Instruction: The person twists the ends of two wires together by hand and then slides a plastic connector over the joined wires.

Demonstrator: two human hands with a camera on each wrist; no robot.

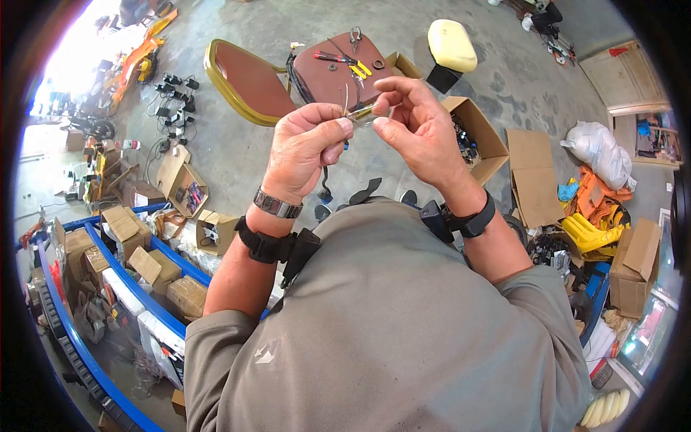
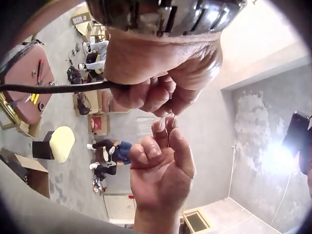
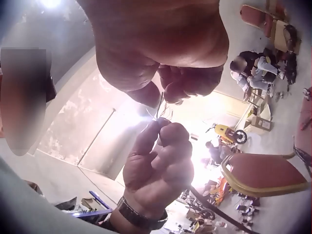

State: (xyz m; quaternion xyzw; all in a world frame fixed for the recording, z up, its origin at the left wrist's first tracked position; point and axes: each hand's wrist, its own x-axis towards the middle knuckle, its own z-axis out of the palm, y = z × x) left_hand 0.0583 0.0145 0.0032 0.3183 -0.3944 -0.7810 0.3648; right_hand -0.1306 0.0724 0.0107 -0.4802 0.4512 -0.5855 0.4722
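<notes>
My left hand (image 1: 308,147) pinches thin wires (image 1: 347,97) between thumb and forefinger, with pale ends sticking up and toward the right. A black cable (image 2: 58,88) runs out of the curled fingers of that hand in the left wrist view. Facing it, my right hand (image 1: 421,129) has thumb and forefinger parted, the fingertips right at the wire ends. In the right wrist view, fine strands (image 3: 160,105) rise from the left fingertips into the gap between the right thumb and forefinger.
Beyond my hands, a brown padded seat (image 1: 324,79) bears pliers (image 1: 355,39), a red-handled tool (image 1: 329,56), yellow-handled cutters (image 1: 360,70) and a black ring (image 1: 378,64). A brown chair (image 1: 248,81) stands beside it. Cardboard boxes (image 1: 489,147) and a blue frame (image 1: 137,281) flank me.
</notes>
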